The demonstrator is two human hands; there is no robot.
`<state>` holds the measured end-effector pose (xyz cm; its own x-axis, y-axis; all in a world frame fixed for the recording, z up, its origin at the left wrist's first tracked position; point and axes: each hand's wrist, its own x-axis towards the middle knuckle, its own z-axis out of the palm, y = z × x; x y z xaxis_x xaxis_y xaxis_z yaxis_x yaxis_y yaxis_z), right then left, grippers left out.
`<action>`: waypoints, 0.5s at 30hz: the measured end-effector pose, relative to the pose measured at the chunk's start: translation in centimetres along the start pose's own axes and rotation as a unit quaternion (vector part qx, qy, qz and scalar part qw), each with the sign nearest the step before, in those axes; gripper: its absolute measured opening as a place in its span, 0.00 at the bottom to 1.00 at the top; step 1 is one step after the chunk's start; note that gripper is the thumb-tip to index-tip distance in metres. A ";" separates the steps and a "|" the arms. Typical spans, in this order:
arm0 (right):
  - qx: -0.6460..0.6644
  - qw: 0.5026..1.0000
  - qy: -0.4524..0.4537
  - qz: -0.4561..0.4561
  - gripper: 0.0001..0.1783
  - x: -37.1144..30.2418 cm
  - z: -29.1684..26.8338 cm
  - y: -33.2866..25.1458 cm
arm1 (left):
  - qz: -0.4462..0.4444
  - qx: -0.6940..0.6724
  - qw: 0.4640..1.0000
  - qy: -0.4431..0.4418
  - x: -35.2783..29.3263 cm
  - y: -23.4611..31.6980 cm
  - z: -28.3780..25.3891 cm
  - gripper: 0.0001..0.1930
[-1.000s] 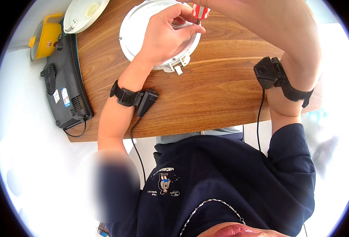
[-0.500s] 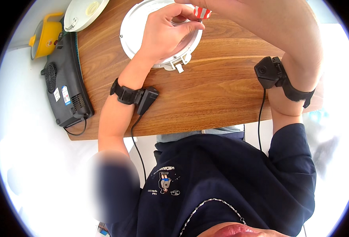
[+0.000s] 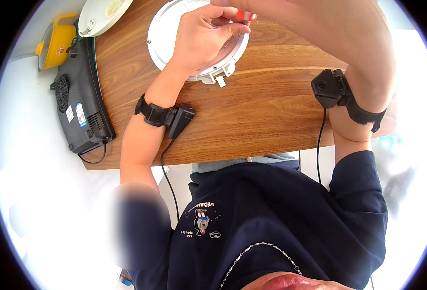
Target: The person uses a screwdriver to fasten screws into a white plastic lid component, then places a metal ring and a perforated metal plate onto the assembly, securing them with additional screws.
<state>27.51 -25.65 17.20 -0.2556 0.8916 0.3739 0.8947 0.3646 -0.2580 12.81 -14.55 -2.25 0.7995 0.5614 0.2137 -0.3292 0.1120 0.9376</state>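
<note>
A white round plastic housing [image 3: 164,41] with a latch-like bracket [image 3: 220,78] on its near rim lies at the far middle of the wooden table. Over it, my left hand [image 3: 199,41] has thumb and forefinger closed at the lower end of a screwdriver [image 3: 245,15] with a red and white handle. My right hand [image 3: 259,7] reaches in from the right at the upper edge, around the top of that handle; its fingers are mostly cut off or hidden. The screwdriver's tip is hidden behind my left fingers.
At the far left, a white round cover [image 3: 97,21] lies beside a yellow pot [image 3: 59,46] and a black appliance [image 3: 80,106] with vents and a cord. Black cabled devices sit on my left wrist [image 3: 167,116] and right forearm [image 3: 332,89]. The wooden table [image 3: 262,116] has its near edge before me.
The screwdriver handle has turned, now showing mostly red where white stripes showed before. My right hand has shifted slightly; my left hand stays nearly in place.
</note>
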 end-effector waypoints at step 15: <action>-0.046 0.998 0.026 -0.015 0.15 -0.3 0.4 -0.1 | -0.048 0.085 0.994 0.045 -0.2 1.3 0.5 0.09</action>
<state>27.34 -25.83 16.78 -0.2649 0.8646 0.4270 0.9174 0.3623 -0.1645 12.45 -14.93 -0.95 0.7726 0.6264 0.1036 -0.1586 0.0323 0.9868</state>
